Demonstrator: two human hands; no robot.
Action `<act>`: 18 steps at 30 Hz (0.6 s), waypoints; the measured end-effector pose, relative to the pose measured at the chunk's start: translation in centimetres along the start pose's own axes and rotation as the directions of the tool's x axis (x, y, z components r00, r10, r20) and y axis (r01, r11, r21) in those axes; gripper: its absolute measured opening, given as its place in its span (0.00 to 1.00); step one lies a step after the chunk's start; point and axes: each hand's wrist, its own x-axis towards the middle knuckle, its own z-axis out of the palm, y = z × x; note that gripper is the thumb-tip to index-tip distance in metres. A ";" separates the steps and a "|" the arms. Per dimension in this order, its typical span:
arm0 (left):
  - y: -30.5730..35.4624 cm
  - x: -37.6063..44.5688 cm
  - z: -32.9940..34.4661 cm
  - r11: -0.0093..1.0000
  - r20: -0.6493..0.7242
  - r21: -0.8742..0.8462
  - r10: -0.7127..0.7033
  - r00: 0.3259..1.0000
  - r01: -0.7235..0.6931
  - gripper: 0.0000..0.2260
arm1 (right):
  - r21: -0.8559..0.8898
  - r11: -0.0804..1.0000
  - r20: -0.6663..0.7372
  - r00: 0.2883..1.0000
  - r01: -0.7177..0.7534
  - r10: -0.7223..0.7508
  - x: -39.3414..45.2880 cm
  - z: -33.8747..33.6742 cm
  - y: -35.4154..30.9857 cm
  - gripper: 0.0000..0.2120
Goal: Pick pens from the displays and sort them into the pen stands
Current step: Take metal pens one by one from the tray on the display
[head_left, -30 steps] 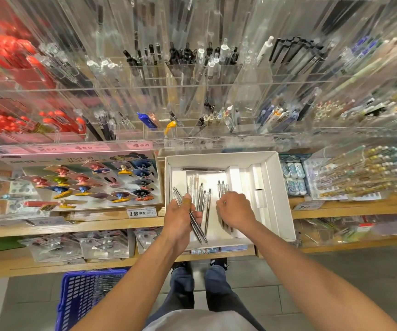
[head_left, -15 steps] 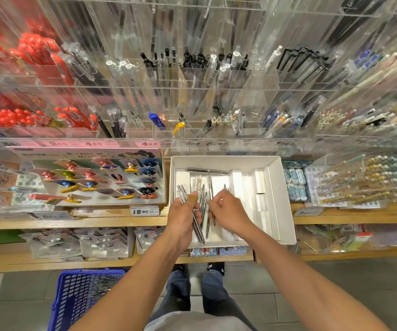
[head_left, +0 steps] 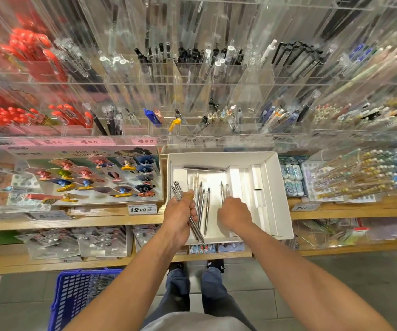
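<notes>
Here we record a person standing at a stationery display, both bare arms reaching forward into a white cardboard tray (head_left: 270, 187) that sits on a wooden shelf (head_left: 97, 222).

We note that the left hand (head_left: 179, 215) grips a bundle of silver pens (head_left: 194, 226); its fingers are curled round the shafts and the thumb lies on top, near the clicker ends. The bundle runs diagonally, the upper ends toward the tray's left wall and the tips pointing down toward its near edge.

We find the right hand (head_left: 234, 215) lowered over the middle of the tray, back of the hand toward the camera. Its fingers bend downward at the lower ends of two silver pens (head_left: 223, 189) lying there, but we cannot tell whether they pinch them or only touch them, as the fingertips are hidden.

Between the two hands, a few more loose silver pens (head_left: 203, 201) lie lengthwise on the tray floor. One dark pen (head_left: 203, 168) lies crosswise near the far wall.

Above the tray we observe rows of clear acrylic pen stands (head_left: 216, 75), holding black, white, red and blue pens upright or leaning. To the left of the tray stands a card of coloured clips (head_left: 92, 175), with a price tag (head_left: 142, 209) below it. A blue basket (head_left: 83, 297) rests on the tiled floor beside the person's legs.
</notes>
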 end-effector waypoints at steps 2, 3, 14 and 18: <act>0.1 -0.1 0.0 1.000 0.008 -0.005 0.004 1.000 -0.004 0.07 | -0.115 0.993 0.035 0.999 0.006 -0.002 0.4 0.4 -0.8 0.08; 0.1 -0.1 0.0 1.000 0.008 -0.003 0.006 1.000 -0.006 0.06 | -0.150 0.989 0.036 0.999 0.011 -0.005 0.7 0.5 -1.0 0.11; 0.4 0.1 0.4 0.999 -0.020 0.047 0.013 1.000 -0.012 0.07 | 0.476 0.863 -0.077 0.985 0.173 -0.155 -1.9 -0.9 -1.2 0.12; 1.2 -0.2 0.4 0.999 0.011 0.046 0.000 1.000 -0.001 0.23 | 0.645 0.689 0.009 0.899 0.330 -0.438 -5.9 -1.7 -1.5 0.07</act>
